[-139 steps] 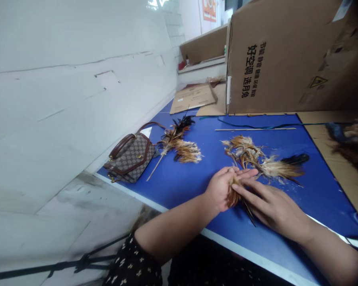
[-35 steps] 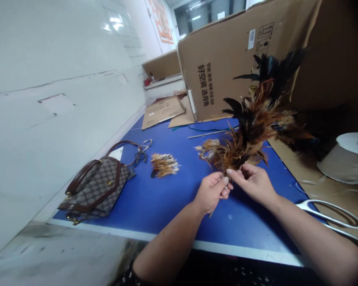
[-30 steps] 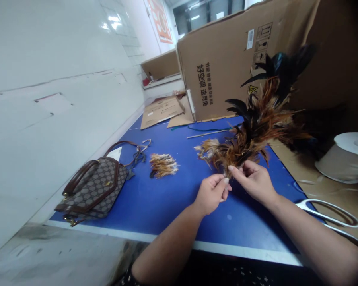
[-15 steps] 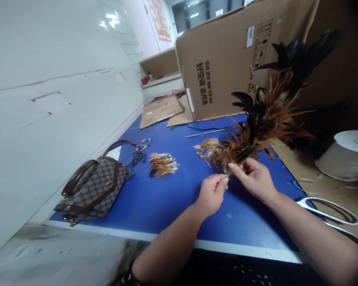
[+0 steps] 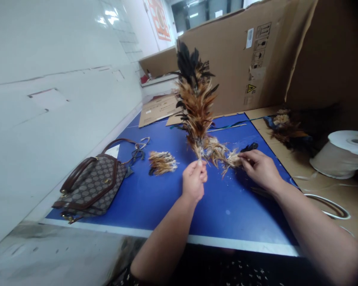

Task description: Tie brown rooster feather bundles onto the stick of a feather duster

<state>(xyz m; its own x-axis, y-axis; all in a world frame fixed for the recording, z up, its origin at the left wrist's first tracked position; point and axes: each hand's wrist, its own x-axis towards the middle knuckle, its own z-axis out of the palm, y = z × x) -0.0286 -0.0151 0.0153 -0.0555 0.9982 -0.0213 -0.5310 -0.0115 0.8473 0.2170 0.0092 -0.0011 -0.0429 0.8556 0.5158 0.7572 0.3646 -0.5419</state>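
Observation:
My left hand (image 5: 193, 180) is closed in a pinch on the base of a feather bundle (image 5: 195, 105), brown and tan with black tips, held upright over the blue table (image 5: 167, 198). My right hand (image 5: 261, 169) rests to the right, its fingers closed on loose tan feathers (image 5: 226, 155) that lie in a pile on the table. A small tuft of tan feathers (image 5: 162, 162) lies apart to the left of my left hand.
A patterned brown handbag (image 5: 91, 186) lies at the table's left corner by the white wall. Large cardboard boxes (image 5: 250, 59) stand at the back. A white spool (image 5: 340, 155), more feathers (image 5: 289, 129) and scissors (image 5: 328, 202) sit on cardboard at the right.
The feather bundle passed from my right hand to my left and swung from leaning right to standing upright. My right hand dropped to the loose feathers on the table.

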